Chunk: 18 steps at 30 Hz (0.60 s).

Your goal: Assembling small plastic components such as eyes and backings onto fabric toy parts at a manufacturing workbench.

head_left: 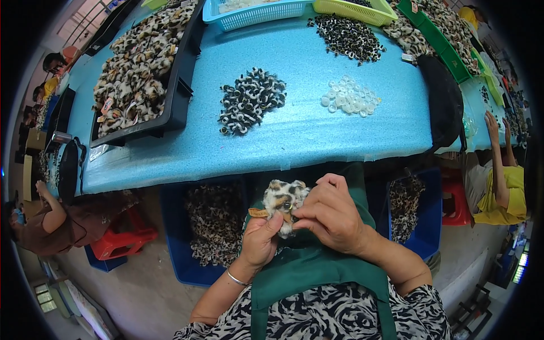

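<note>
Above my lap I hold a small spotted plush piece of white, black and tan fur, with a tan strip sticking out at its left. My left hand is closed on its lower left side, thumb on top. From the right, my right hand pinches the piece's edge, close to a small dark round plastic eye in the fur. Whether a small part sits between those right fingertips is hidden. On the table beyond lie a pile of black-and-white eye parts and a pile of clear washers.
A black tray heaped with plush pieces stands at the left of the blue table. Farther back are dark eye parts and a blue basket. Blue bins flank my lap. Co-workers sit at both sides.
</note>
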{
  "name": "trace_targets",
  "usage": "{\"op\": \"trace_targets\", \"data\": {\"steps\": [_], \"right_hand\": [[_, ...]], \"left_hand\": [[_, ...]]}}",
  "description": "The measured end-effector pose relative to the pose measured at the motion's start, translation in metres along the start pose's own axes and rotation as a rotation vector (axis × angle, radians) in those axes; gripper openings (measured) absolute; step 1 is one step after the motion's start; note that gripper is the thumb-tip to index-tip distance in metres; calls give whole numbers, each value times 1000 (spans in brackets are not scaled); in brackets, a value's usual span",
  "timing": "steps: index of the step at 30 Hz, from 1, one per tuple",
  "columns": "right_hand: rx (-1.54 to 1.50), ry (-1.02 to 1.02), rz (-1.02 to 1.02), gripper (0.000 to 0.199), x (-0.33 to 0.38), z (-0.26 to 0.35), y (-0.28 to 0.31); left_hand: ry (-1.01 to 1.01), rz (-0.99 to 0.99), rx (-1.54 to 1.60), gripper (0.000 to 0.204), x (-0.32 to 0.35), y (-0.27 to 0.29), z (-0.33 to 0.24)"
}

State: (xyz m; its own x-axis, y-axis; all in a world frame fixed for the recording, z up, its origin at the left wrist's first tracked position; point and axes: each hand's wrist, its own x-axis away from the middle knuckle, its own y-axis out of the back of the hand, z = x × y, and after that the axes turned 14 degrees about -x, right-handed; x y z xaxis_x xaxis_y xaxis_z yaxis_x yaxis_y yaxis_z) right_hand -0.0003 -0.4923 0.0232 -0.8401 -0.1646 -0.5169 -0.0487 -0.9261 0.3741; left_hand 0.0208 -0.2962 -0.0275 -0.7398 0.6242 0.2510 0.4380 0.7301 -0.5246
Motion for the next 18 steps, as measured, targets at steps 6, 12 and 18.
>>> {"op": "trace_targets", "data": {"steps": [6, 12, 18], "right_hand": [[63, 305, 245, 27, -7, 1, 13], [133, 395, 323, 18, 1, -2, 5], [-297, -393, -122, 39, 5, -6, 25]], "left_hand": [[140, 106, 84, 35, -1, 7, -6], [326, 78, 88, 25, -8, 9, -13], [264, 182, -198, 26, -13, 13, -22]]}}
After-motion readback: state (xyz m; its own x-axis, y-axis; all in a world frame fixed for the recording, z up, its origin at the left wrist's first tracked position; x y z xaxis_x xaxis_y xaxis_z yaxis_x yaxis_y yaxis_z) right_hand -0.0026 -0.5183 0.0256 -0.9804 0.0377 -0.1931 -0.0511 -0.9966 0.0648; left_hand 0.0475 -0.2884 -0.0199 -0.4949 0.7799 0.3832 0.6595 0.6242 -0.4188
